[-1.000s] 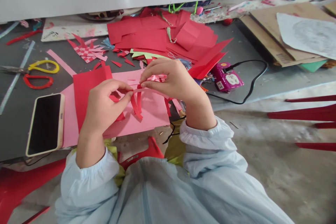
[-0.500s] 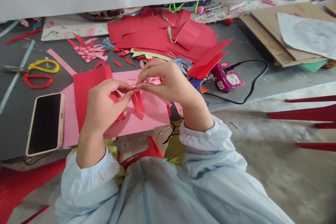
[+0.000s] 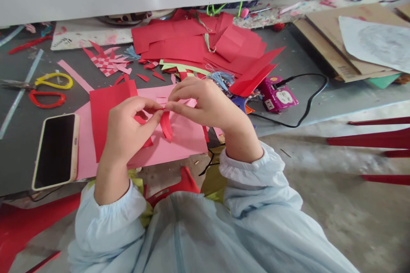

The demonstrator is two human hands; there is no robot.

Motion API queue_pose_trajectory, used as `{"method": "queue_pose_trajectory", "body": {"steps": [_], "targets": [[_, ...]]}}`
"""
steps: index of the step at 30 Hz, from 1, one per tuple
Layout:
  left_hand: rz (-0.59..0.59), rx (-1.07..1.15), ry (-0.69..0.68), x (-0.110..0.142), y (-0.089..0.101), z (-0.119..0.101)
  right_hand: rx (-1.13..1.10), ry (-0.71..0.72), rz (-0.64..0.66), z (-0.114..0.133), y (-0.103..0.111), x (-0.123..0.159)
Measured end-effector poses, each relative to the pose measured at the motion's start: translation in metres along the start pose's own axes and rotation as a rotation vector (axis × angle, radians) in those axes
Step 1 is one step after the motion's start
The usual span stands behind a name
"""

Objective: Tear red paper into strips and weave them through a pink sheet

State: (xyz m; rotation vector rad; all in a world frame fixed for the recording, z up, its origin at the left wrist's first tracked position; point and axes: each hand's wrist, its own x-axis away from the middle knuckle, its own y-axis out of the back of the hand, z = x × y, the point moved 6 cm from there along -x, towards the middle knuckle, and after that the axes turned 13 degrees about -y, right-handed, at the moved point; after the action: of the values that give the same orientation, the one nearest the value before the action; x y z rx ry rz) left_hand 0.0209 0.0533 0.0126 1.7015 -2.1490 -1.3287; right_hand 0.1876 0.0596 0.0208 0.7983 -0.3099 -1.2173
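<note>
My left hand (image 3: 130,128) pinches paper strips between thumb and forefinger, just above the pink paper sheet (image 3: 188,140). Red paper strips (image 3: 166,127) hang down and curl from the spot where both hands meet. My right hand (image 3: 201,100) is pinched at the same spot, its thumb and fingertips nearly touching my left fingertips. It grips the paper strips too, partly hidden by the fingers. Beside my left hand a red paper sheet (image 3: 105,111) lies on the pink one. A woven red and pink paper piece (image 3: 107,63) lies beyond my hands.
Scissors (image 3: 49,89) with yellow and red handles lie at the left, near a phone (image 3: 56,151). Red paper sheets (image 3: 179,47) are heaped at the back. On the right sit a purple device (image 3: 278,94) with a black cable and flat cardboard (image 3: 349,42).
My right hand has moved slightly left, closer to my left fingertips. The two dangling red strips, apart before, now hang together. My left hand has stayed nearly still.
</note>
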Motion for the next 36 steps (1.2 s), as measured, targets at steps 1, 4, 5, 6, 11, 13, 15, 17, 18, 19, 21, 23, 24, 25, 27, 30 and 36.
{"method": "queue_pose_trajectory", "body": {"steps": [1,4,5,6,11,13,15,17,18,19,21,23,24,25,27,30,36], "targets": [[0.001,0.006,0.002,0.0,0.0,0.0,0.02,-0.012,0.013,0.0,-0.001,0.0],[0.003,0.024,0.012,0.0,0.0,-0.001,0.094,-0.051,0.043,0.0,-0.005,0.0],[0.002,0.026,0.019,-0.001,0.0,-0.001,0.11,-0.065,0.054,-0.001,-0.006,0.0],[0.004,0.027,0.03,-0.001,-0.001,-0.001,0.113,-0.082,0.067,-0.001,-0.007,-0.001],[0.108,0.118,0.154,0.001,-0.01,0.006,0.023,-0.15,0.113,-0.005,-0.007,-0.001],[0.161,0.195,0.211,0.003,-0.016,0.01,0.011,-0.173,0.126,-0.007,-0.008,-0.001],[0.197,0.256,0.289,0.006,-0.02,0.014,0.006,-0.201,0.157,-0.009,-0.011,-0.001],[0.225,0.284,0.364,0.009,-0.023,0.018,0.005,-0.219,0.191,-0.011,-0.014,-0.001],[0.233,0.287,0.384,0.01,-0.023,0.02,0.005,-0.224,0.202,-0.011,-0.016,-0.001],[0.242,0.284,0.396,0.01,-0.023,0.02,0.008,-0.227,0.206,-0.012,-0.017,-0.002],[0.253,0.27,0.398,0.011,-0.024,0.021,0.019,-0.228,0.205,-0.012,-0.019,-0.002],[0.267,0.266,0.4,0.011,-0.025,0.022,0.033,-0.234,0.211,-0.013,-0.021,-0.002],[0.275,0.264,0.403,0.012,-0.027,0.022,0.041,-0.237,0.22,-0.013,-0.022,-0.002],[0.279,0.259,0.407,0.012,-0.028,0.022,0.046,-0.24,0.227,-0.013,-0.023,-0.003],[0.276,0.239,0.412,0.013,-0.029,0.022,0.059,-0.243,0.237,-0.013,-0.024,-0.003],[0.276,0.217,0.404,0.015,-0.03,0.019,0.085,-0.236,0.231,-0.014,-0.021,-0.003],[0.268,-0.141,0.303,0.019,0.002,0.019,0.094,-0.201,0.2,-0.02,-0.002,0.001]]}}
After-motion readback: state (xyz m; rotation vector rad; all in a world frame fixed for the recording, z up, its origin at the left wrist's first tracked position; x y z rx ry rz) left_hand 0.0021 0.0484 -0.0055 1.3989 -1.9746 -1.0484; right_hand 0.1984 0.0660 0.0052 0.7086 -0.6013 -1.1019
